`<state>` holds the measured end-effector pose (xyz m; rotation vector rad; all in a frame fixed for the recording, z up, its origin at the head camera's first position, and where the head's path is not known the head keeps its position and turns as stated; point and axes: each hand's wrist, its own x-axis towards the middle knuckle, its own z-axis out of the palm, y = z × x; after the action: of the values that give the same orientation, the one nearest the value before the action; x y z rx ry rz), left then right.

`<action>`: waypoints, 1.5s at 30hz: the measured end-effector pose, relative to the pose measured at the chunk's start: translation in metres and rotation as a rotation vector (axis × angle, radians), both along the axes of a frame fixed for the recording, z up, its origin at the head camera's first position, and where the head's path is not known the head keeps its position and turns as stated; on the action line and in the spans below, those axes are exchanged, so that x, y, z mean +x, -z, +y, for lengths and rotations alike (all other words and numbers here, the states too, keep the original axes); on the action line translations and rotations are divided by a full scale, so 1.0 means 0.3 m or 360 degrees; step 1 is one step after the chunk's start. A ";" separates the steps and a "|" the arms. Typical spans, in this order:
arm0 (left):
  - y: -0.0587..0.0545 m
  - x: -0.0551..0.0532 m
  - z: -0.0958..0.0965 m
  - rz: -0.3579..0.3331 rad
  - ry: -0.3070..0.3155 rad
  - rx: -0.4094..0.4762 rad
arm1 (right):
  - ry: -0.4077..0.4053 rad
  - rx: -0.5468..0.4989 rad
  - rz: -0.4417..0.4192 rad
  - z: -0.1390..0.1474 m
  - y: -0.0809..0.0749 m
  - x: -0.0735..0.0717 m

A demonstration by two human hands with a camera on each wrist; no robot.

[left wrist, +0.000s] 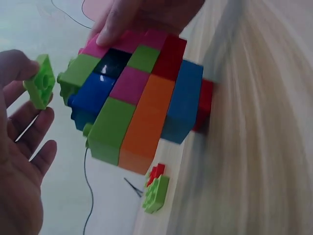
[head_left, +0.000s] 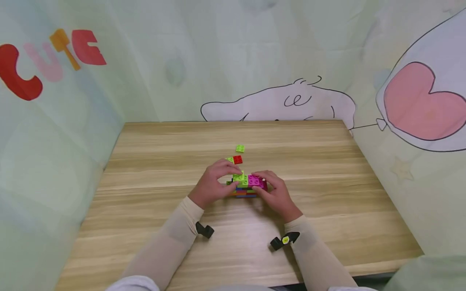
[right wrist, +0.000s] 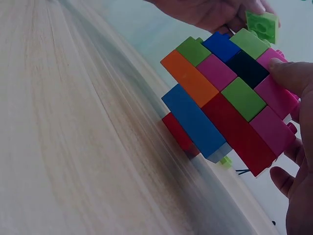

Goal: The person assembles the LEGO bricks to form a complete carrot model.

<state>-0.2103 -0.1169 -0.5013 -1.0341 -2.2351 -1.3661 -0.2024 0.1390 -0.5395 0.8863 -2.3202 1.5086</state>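
Note:
A stack of toy building bricks [left wrist: 129, 85] in green, blue, pink, orange, red and black stands on the table between my hands. Its lowest visible brick is red [right wrist: 179, 135], with a blue one [right wrist: 193, 122] above. Between thumb and fingers, my left hand [head_left: 214, 182] pinches a light green brick [left wrist: 41, 83] just off the stack's top left end, tilted in both wrist views. My right hand [head_left: 277, 195] grips the pink bricks [right wrist: 277, 93] at the upper right end, thumb on the near side. In the head view, the fingers partly cover the stack.
Behind the stack lie a loose light green brick [head_left: 240, 148], a red brick [head_left: 238, 159] and another green one [head_left: 229, 160], partly hidden by the left hand. The wooden table [head_left: 164, 153] meets a printed cloth backdrop [head_left: 153, 81] at its back and sides.

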 end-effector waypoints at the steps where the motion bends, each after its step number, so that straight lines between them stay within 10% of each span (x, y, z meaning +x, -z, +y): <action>1: -0.005 0.001 -0.005 0.0012 0.0018 -0.0052 | -0.0009 -0.0007 0.0002 -0.002 0.001 0.000; 17: -0.059 -0.011 -0.024 0.0203 0.0045 -0.0474 | -0.0005 0.0024 -0.0004 0.005 0.001 -0.009; 29: -0.061 -0.008 -0.018 0.0020 0.0020 -0.0503 | 0.0031 0.0026 0.0028 -0.011 -0.030 0.012; 38: 0.088 -0.008 -0.035 -0.0561 -0.0011 -0.0264 | 0.0039 -0.0049 -0.0071 0.002 0.006 -0.003; 45: 0.145 0.000 -0.046 -0.0843 -0.0029 -0.0211 | 0.0209 -0.0151 -0.0304 0.058 0.060 -0.166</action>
<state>-0.2103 -0.1307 -0.5449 -0.7469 -2.7307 -1.6526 -0.2523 0.1563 -0.5574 0.5769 -2.3599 1.6962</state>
